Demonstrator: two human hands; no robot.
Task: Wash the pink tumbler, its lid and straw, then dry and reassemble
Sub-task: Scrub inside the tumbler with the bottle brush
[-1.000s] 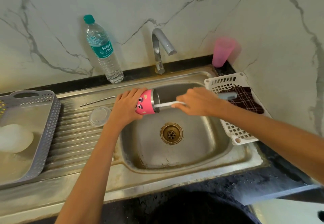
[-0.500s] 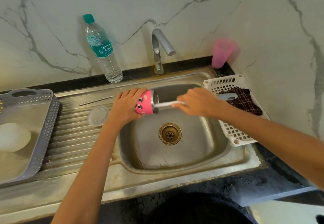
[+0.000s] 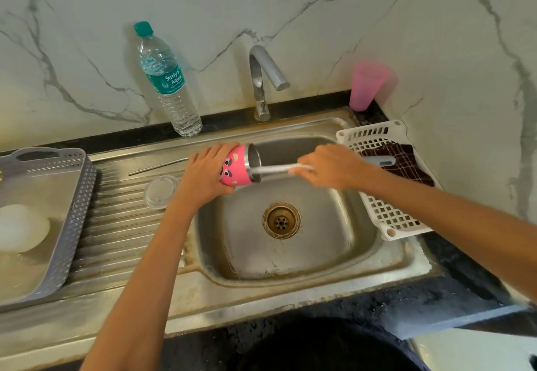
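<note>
My left hand (image 3: 205,174) grips the pink tumbler (image 3: 236,167) sideways over the sink basin (image 3: 290,254), its steel mouth facing right. My right hand (image 3: 331,166) holds a bottle brush (image 3: 276,169) by its handle; the white brush end sits inside the tumbler's mouth, and the grey handle end sticks out past my wrist. The clear round lid (image 3: 160,190) lies flat on the ribbed drainboard left of my left hand. The thin metal straw (image 3: 158,166) lies on the drainboard behind the lid.
A tap (image 3: 266,80) stands behind the basin, and no water is seen running. A water bottle (image 3: 167,80) stands at the back left. A pink cup (image 3: 366,86) stands in the back right corner. A white basket (image 3: 383,213) holds a dark cloth (image 3: 406,164). A grey tray (image 3: 64,225) sits far left.
Both hands keep their grips and places; the tumbler and brush have barely shifted. The camera view has moved slightly.
</note>
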